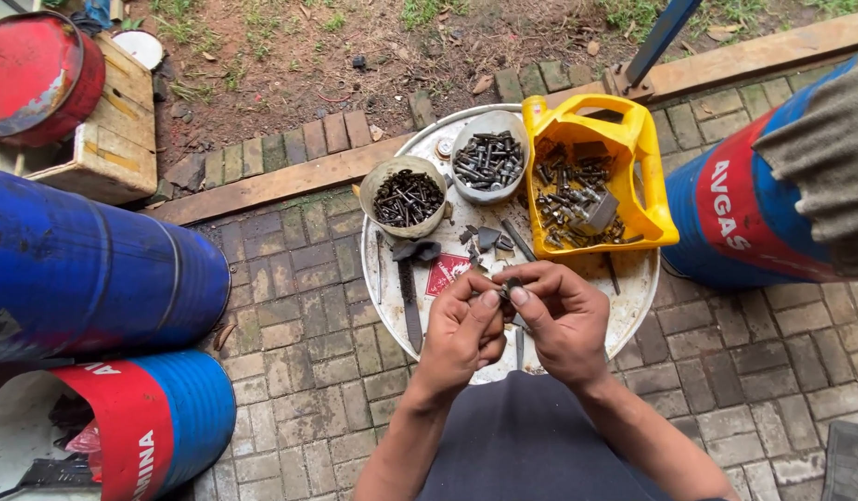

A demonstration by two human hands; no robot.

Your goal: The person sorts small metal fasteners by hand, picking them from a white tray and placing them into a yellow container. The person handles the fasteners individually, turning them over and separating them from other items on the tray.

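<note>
Your left hand and right hand meet over the near edge of the round white drum lid, each grip pinching one small dark metal piece between thumb and fingertips. It is too small to tell its long axis or which way it points. Behind it stand a cut yellow plastic jug of rusty hardware and two dull round cups, one of dark screws and one of grey bolts.

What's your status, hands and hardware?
Left hand and right hand pinch one small dark bolt together. Over white round tray. Nothing in the way.
</note>
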